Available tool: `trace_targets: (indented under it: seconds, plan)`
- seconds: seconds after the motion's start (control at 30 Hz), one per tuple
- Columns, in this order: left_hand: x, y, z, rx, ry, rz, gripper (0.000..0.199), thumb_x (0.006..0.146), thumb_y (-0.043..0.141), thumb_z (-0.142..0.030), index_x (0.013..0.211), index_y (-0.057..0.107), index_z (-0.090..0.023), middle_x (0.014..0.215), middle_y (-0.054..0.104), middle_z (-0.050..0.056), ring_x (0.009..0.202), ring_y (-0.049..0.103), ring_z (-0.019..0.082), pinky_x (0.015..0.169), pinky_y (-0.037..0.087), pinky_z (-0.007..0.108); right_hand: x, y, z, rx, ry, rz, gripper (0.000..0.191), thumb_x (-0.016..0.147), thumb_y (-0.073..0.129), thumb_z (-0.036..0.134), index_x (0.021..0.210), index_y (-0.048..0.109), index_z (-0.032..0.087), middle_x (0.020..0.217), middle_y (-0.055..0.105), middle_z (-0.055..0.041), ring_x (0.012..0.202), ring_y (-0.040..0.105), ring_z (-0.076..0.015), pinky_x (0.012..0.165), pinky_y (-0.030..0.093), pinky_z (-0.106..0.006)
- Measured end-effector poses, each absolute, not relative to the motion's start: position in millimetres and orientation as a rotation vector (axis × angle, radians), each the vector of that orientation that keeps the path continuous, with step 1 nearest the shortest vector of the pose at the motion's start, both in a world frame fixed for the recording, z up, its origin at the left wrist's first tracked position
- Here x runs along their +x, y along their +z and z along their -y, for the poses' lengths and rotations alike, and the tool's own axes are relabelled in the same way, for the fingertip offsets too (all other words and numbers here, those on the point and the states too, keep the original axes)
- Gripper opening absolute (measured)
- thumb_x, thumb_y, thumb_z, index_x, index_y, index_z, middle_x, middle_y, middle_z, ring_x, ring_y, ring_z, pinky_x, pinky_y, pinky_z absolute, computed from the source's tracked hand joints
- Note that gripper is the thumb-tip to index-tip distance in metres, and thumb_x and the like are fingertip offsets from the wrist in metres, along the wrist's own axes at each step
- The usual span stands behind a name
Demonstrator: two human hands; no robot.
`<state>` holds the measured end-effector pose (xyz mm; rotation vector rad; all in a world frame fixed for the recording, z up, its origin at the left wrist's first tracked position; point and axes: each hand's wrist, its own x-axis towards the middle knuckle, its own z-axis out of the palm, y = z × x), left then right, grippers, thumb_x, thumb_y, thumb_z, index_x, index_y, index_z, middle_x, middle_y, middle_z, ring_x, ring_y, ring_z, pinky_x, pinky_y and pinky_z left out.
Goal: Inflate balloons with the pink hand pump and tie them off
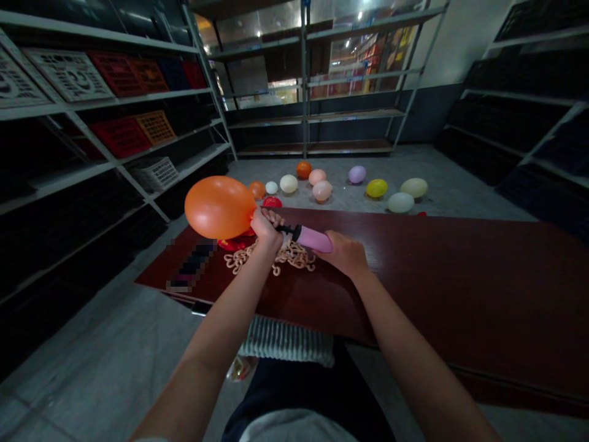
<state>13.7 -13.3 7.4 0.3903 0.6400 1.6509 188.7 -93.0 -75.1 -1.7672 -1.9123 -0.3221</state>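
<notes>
Left hand is closed in a fist around the neck of the orange balloon, pinching it onto the black nozzle of the pink hand pump. Right hand is cupped over the far end of the pump barrel, palm against it, and the fingers are partly hidden. The balloon is inflated and hangs in the air at 10 o'clock from the left hand, above the edge of the tabletop, touching nothing visible but the hand.

Handling: the balloon appears light, soft and thin-walled, so it is likely fragile and easily punctured. Take hold at the neck only (the taut body offers no secure grip and may slip). The pump appears to be rigid, light plastic; the barrel is the suitable grip.

Below the hands, at 6 o'clock from the balloon, a loose pile of beige link chain lies on the tabletop, with a red balloon scrap beside it. More inflated balloons rest on the floor at 12 o'clock, beyond the tabletop. Metal shelves stand at 10 and 2 o'clock.
</notes>
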Motion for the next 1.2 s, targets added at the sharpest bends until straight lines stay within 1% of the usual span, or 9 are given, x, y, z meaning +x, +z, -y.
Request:
trace_targets:
  seconds: [0.17, 0.3, 0.47, 0.53, 0.67, 0.77, 0.87, 1.0, 1.2]
  plan:
    - [-21.1, 16.4, 12.2, 0.368, 1.714, -0.63, 0.041, 0.092, 0.037, -0.018, 0.054, 0.024, -0.019, 0.04, 0.024, -0.007, 0.031, 0.022, 0.006, 0.04, 0.021, 0.023, 188.1, -74.5, 97.0, -1.72, -0.332, 1.986, 0.039, 0.079, 0.063, 0.056, 0.098, 0.062, 0.022, 0.091, 0.072, -0.0056, 0.08, 0.066, -0.0205, 0.062, 0.034, -0.029]
    - [-50.5, 29.7, 9.9, 0.4, 1.757, -0.613, 0.038, 0.089, 0.039, -0.014, 0.054, 0.024, -0.019, 0.041, 0.024, -0.007, 0.032, 0.023, 0.006, 0.039, 0.021, 0.023, 187.9, -71.9, 99.4, -1.681, -0.319, 1.998, 0.037, 0.079, 0.066, 0.053, 0.1, 0.061, 0.023, 0.093, 0.073, -0.0052, 0.081, 0.067, -0.0207, 0.065, 0.036, -0.029]
    - [-74.4, 65.3, 10.4, 0.506, 1.763, -0.588, 0.043, 0.096, 0.036, -0.024, 0.056, 0.022, -0.018, 0.041, 0.021, -0.008, 0.031, 0.02, 0.005, 0.039, 0.022, 0.021, 183.7, -73.2, 95.3, -1.663, -0.167, 1.961, 0.041, 0.077, 0.067, 0.055, 0.104, 0.061, 0.025, 0.095, 0.073, -0.0032, 0.083, 0.069, -0.0216, 0.065, 0.039, -0.028]
    - [-72.2, 83.4, 11.2, 0.594, 1.756, -0.574, 0.046, 0.098, 0.035, -0.028, 0.056, 0.021, -0.018, 0.041, 0.021, -0.008, 0.031, 0.019, 0.005, 0.039, 0.021, 0.021, 181.1, -74.1, 93.3, -1.654, -0.089, 1.917, 0.044, 0.076, 0.067, 0.056, 0.106, 0.061, 0.025, 0.096, 0.074, -0.0033, 0.084, 0.069, -0.022, 0.064, 0.039, -0.028]
    - [-46.4, 113.8, 11.6, 0.718, 1.732, -0.555, 0.05, 0.101, 0.034, -0.033, 0.056, 0.019, -0.019, 0.039, 0.02, -0.007, 0.03, 0.018, 0.006, 0.039, 0.02, 0.023, 180.1, -75.8, 91.7, -1.656, 0.003, 1.797, 0.042, 0.077, 0.066, 0.056, 0.105, 0.061, 0.025, 0.092, 0.073, -0.0034, 0.08, 0.069, -0.0224, 0.062, 0.039, -0.028]
    - [-17.9, 129.1, 10.1, 0.817, 1.709, -0.501, 0.052, 0.1, 0.04, -0.038, 0.056, 0.02, -0.02, 0.039, 0.021, -0.007, 0.03, 0.019, 0.006, 0.04, 0.02, 0.025, 183.9, -77.5, 91.5, -1.665, 0.056, 1.665, 0.042, 0.076, 0.066, 0.057, 0.103, 0.06, 0.025, 0.088, 0.072, -0.0032, 0.078, 0.068, -0.0229, 0.062, 0.039, -0.028]
    - [12.6, 138.3, 7.5, 0.923, 1.67, -0.439, 0.053, 0.101, 0.039, -0.039, 0.054, 0.021, -0.02, 0.039, 0.019, -0.006, 0.029, 0.018, 0.006, 0.039, 0.017, 0.026, 188.5, -78.1, 90.4, -1.67, 0.134, 1.557, 0.043, 0.074, 0.067, 0.058, 0.1, 0.059, 0.025, 0.087, 0.071, -0.0031, 0.077, 0.068, -0.0231, 0.062, 0.04, -0.028]
    - [53.2, 132.6, 3.5, 1.017, 1.59, -0.419, 0.056, 0.101, 0.038, -0.043, 0.053, 0.022, -0.021, 0.037, 0.018, -0.006, 0.028, 0.016, 0.005, 0.037, 0.013, 0.026, 192.2, -77.5, 87.8, -1.671, 0.241, 1.461, 0.044, 0.072, 0.067, 0.06, 0.096, 0.058, 0.025, 0.08, 0.069, -0.0023, 0.072, 0.066, -0.0223, 0.06, 0.039, -0.028]
    - [95.1, 82.2, 4.4, 0.959, 1.485, -0.484, 0.054, 0.099, 0.043, -0.046, 0.054, 0.026, -0.022, 0.037, 0.02, -0.007, 0.028, 0.019, 0.007, 0.033, 0.017, 0.026, 194.2, -79.7, 83.9, -1.65, 0.281, 1.417, 0.044, 0.074, 0.064, 0.063, 0.095, 0.058, 0.025, 0.078, 0.068, -0.0016, 0.069, 0.064, -0.0214, 0.059, 0.039, -0.027]
